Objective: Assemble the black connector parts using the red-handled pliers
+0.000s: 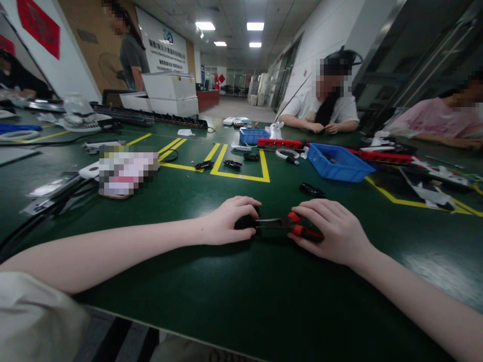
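Observation:
My right hand (pixel 334 229) is closed around the red and black handles of long-nose pliers (pixel 277 222). The slim jaws of the pliers point left and reach the black part (pixel 245 221) between the fingers and thumb of my left hand (pixel 228 221). Fingers cover much of that part, so its kind is unclear. Whether the jaws grip it or only touch it, I cannot tell. Just beyond my right hand lies a black connector-like piece (pixel 312 189). Similar black pieces (pixel 233 164) lie farther off, in and beside a yellow-taped rectangle (pixel 239 176) on the green table (pixel 234 291).
A blue bin (pixel 337 163) stands at the right, and a smaller blue bin (pixel 253 134) farther back. Red strips (pixel 281 143) lie behind them. At the left are a phone (pixel 126 176) and black cables (pixel 56 208). A person in white (pixel 345 110) sits opposite.

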Action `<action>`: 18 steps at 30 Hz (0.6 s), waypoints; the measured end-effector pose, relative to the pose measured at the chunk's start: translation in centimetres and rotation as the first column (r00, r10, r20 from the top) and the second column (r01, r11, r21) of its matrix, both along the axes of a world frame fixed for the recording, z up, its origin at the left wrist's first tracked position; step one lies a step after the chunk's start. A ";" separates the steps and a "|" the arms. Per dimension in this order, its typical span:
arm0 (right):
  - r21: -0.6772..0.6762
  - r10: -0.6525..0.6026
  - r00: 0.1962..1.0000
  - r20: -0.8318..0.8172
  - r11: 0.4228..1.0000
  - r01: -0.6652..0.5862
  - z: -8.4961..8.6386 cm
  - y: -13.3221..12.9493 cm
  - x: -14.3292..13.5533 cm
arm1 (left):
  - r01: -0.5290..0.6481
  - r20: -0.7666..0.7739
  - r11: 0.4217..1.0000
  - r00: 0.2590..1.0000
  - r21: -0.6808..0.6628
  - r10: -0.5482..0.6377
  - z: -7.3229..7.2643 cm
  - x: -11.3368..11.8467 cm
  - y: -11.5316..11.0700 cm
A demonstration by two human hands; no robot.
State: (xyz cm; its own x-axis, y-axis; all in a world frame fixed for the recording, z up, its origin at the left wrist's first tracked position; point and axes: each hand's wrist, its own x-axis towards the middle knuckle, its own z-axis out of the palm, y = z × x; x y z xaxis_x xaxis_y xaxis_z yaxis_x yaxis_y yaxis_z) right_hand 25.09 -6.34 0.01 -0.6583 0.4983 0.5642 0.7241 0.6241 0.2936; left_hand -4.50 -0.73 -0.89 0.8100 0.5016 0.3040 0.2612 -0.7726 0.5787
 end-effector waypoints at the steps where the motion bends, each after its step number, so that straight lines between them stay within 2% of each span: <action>1: 0.000 -0.003 1.000 -0.002 1.000 0.003 0.0 0.0 0.0 | 0.004 0.002 1.000 1.000 -0.016 -0.004 0.0 0.0 0.0; 12: 0.033 -0.011 1.000 0.014 0.999 0.010 -0.2 0.4 0.4 | 0.031 0.018 0.997 0.999 -0.075 -0.030 -0.1 -0.1 0.1; 18: -0.006 -0.004 1.000 -0.005 1.000 0.004 -0.3 0.3 0.1 | 0.036 0.055 0.997 0.998 -0.071 -0.032 -0.3 0.0 0.2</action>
State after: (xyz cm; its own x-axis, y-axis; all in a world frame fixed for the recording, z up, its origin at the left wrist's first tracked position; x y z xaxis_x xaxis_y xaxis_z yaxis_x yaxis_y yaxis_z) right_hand 25.22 -6.02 -0.30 -0.6532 0.5043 0.5649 0.7282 0.6228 0.2861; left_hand -4.55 -0.48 -1.16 0.8105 0.4959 0.3117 0.2026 -0.7367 0.6452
